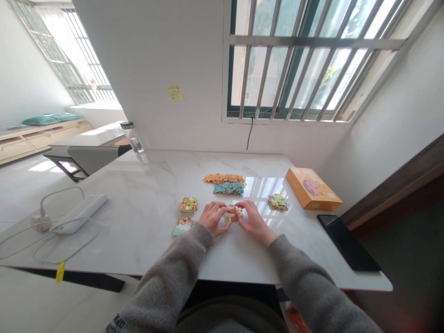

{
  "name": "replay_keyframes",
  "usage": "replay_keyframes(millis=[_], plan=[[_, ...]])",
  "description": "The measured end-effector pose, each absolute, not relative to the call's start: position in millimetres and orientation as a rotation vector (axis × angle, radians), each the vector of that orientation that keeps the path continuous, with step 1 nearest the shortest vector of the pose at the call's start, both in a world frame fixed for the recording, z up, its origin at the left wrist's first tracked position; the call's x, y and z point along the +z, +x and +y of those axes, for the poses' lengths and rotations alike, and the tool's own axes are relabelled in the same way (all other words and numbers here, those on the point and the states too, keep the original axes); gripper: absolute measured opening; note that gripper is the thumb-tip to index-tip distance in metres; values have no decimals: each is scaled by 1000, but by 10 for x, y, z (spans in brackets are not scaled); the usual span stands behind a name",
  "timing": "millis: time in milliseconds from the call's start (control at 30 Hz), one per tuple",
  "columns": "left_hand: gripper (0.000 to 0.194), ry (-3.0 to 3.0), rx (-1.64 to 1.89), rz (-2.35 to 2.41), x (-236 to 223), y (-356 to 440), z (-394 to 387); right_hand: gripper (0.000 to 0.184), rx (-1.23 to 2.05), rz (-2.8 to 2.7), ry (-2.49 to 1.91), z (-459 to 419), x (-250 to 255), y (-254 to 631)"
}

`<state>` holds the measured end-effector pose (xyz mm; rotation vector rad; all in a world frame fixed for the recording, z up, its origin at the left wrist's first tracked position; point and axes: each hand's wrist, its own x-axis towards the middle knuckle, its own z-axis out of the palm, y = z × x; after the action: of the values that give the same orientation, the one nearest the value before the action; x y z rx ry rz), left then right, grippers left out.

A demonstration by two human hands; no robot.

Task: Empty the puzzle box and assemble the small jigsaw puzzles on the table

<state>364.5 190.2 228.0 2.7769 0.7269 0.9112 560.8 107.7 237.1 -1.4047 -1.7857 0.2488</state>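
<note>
My left hand [212, 218] and my right hand [255, 223] meet near the middle of a white marble table [145, 185]. Their fingertips pinch a small cluster of jigsaw puzzle pieces [232, 214] resting on the table. Left of my left hand lie a small stack of multicoloured pieces [188, 204] and a flat group of pieces [183, 226]. Ahead are a row of orange pieces [224, 178] and a row of teal pieces [229, 188]. Another mixed stack [277, 201] sits right of my right hand.
An orange puzzle box [314, 189] lies at the table's right, with a black tablet-like slab [347, 243] near the right edge. A white charger with cables [79, 213] is at left, and a glass bottle [132, 137] stands at the far corner.
</note>
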Motion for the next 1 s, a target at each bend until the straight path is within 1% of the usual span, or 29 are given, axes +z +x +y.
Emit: replay_keyframes(millis=[67, 133, 233, 367, 533, 733, 867, 1000], plan=[[36, 2741, 1012, 696, 2299, 3640, 1885, 31, 440, -1665, -1363, 1083, 2389, 5621], [33, 2709, 1086, 659, 2310, 3639, 1874, 35, 631, -1592, -1316, 1095, 2391, 5626], [32, 2711, 1087, 628, 2300, 3641, 1874, 39, 775, -1518, -1238, 1116, 2374, 5619], [38, 2732, 1012, 615, 2257, 3643, 1880, 40, 784, -1461, -1228, 1126, 2359, 5616], [49, 2705, 1045, 591, 2226, 3650, 1868, 40, 809, -1458, -1228, 1107, 2384, 5610], [43, 2695, 1009, 626, 2275, 3640, 1851, 40, 864, -1460, -1194, 1075, 2427, 5568], [42, 2663, 1073, 604, 2312, 3623, 1810, 45, 933, -1473, -1133, 1060, 2419, 5554], [34, 2639, 1085, 567, 2399, 3526, 1745, 48, 942, -1501, -1125, 1064, 2408, 5589]])
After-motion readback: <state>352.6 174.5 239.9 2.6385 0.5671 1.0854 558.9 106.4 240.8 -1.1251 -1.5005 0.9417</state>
